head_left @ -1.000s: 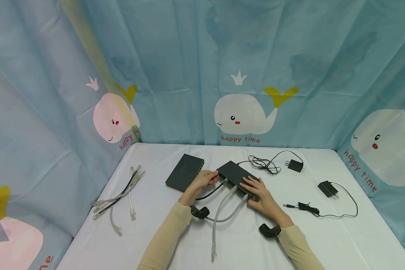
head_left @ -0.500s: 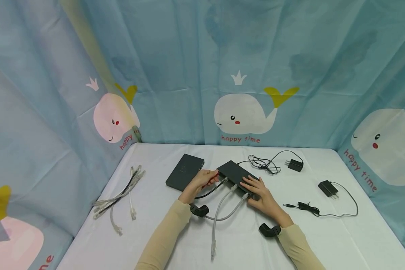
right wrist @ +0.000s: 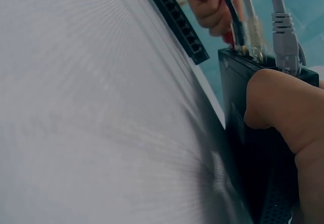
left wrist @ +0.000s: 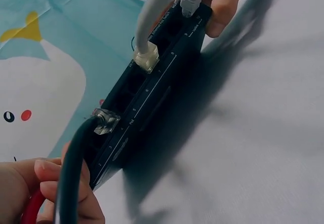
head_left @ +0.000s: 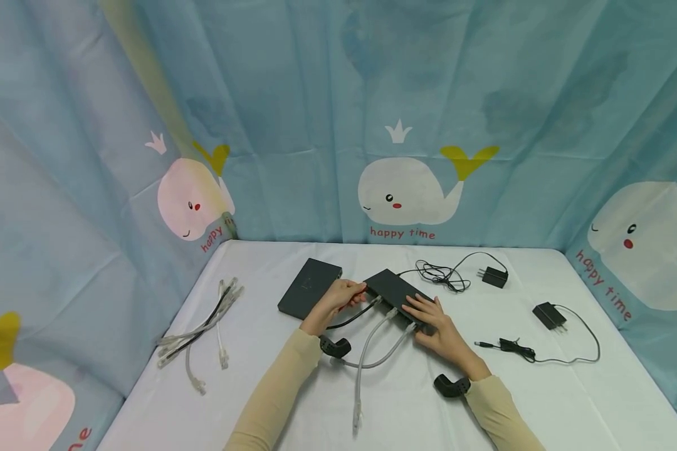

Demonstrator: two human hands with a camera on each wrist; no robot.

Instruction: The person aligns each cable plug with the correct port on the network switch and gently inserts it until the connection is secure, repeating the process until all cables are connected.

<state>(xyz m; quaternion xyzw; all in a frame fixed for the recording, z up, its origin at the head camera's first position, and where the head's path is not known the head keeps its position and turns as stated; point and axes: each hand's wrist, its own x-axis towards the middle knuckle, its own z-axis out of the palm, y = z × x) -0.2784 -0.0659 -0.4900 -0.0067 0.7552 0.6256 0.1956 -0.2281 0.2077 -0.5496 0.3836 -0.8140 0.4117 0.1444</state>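
Head view from above, facing forward and down — wrist views close in, sharing black switch (head_left: 396,290)

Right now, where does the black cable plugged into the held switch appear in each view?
Head: black cable, lower middle, beside the left hand.
Left wrist: lower left, crossing in front of the left hand.
Right wrist: top, right of centre.
Shared landmark: the black switch it plugs into.

Left of centre at the bottom of the head view, we see a plain, long beige left sleeve (head_left: 279,391); toward the lower right, a matching right sleeve (head_left: 501,413). Beside the cuffs we see a curved black left wrist piece (head_left: 336,347) and right wrist piece (head_left: 450,386).
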